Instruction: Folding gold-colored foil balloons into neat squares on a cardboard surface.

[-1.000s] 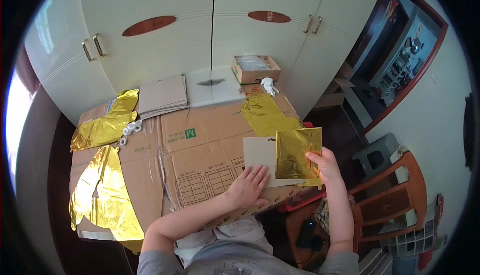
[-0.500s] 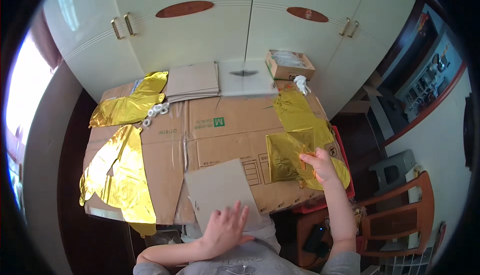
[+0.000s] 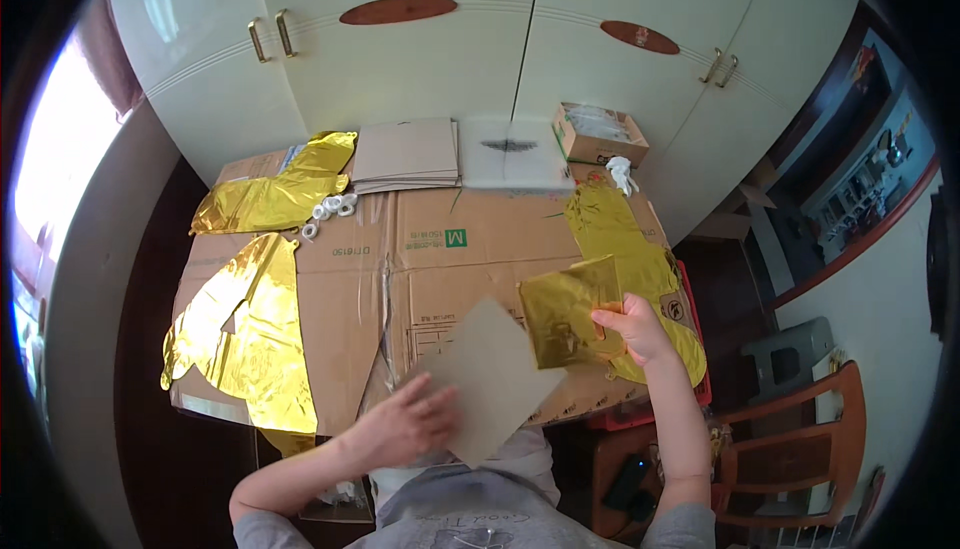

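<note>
A square grey board (image 3: pixel 496 377) lies at the table's near edge, turned with one corner toward me. My left hand (image 3: pixel 412 416) is over its left corner, fingers apart and slightly smeared by motion. My right hand (image 3: pixel 638 333) is closed on a flat, square gold foil sheet (image 3: pixel 562 314), its thumb on the near side. A small orange piece (image 3: pixel 600 327) shows by the thumb; I cannot make out what it is. Behind the held sheet, more yellow-gold film (image 3: pixel 622 232) is spread along the table's right side.
Gold foil pieces (image 3: pixel 272 339) cover the left side, beside several white rings (image 3: pixel 336 207). Stacked grey boards (image 3: pixel 405 154), a white panel (image 3: pixel 515 157), a box (image 3: pixel 600 134) and a crumpled white glove (image 3: pixel 622 175) stand along the back. A wooden chair (image 3: pixel 850 429) is at right.
The grey board has turned so that a corner points at me. My left hand has moved left to its corner. The gold foil sheet in my right hand has shifted slightly left and tilted.
</note>
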Demonstrator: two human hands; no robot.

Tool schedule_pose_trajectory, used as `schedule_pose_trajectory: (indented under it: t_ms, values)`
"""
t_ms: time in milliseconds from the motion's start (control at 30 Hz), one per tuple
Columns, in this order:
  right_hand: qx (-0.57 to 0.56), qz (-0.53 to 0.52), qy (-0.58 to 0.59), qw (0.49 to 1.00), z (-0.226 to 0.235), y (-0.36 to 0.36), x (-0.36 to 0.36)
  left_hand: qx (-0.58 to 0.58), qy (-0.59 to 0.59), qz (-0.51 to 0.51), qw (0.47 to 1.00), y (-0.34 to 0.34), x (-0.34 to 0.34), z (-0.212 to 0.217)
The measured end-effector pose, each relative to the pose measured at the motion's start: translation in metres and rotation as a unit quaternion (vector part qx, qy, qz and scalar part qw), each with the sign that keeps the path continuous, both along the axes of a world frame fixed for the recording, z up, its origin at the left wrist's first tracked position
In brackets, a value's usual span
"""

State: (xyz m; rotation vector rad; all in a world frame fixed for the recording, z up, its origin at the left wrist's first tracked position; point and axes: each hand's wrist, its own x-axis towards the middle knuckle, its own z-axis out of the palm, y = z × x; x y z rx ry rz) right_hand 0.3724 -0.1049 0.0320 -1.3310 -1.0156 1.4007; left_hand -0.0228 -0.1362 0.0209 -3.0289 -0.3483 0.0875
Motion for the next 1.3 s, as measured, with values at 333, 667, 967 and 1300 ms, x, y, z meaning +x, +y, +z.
schedule_pose_trajectory:
  t_ms: [333, 667, 967, 1300]
  values:
    - [-0.087, 0.292, -0.181, 0.935, 0.002, 0.040, -0.068, 0.000, -0.129, 0.184, 0.974, 0.036, -0.028, -0.008]
    - [-0.104, 0.215, -0.072, 0.968, -0.012, 0.034, -0.090, -0.460, -0.264, 0.308, 0.790, -0.091, 0.001, -0.040]
    - [0.001, -0.151, 0.313, 0.938, -0.023, -0.076, -0.156, -0.726, -0.557, 0.227, 0.334, -0.060, 0.054, -0.049]
    - [0.005, -0.219, 0.413, 0.884, -0.021, -0.089, -0.183, -0.740, -0.618, 0.253, 0.086, -0.043, 0.085, -0.036]
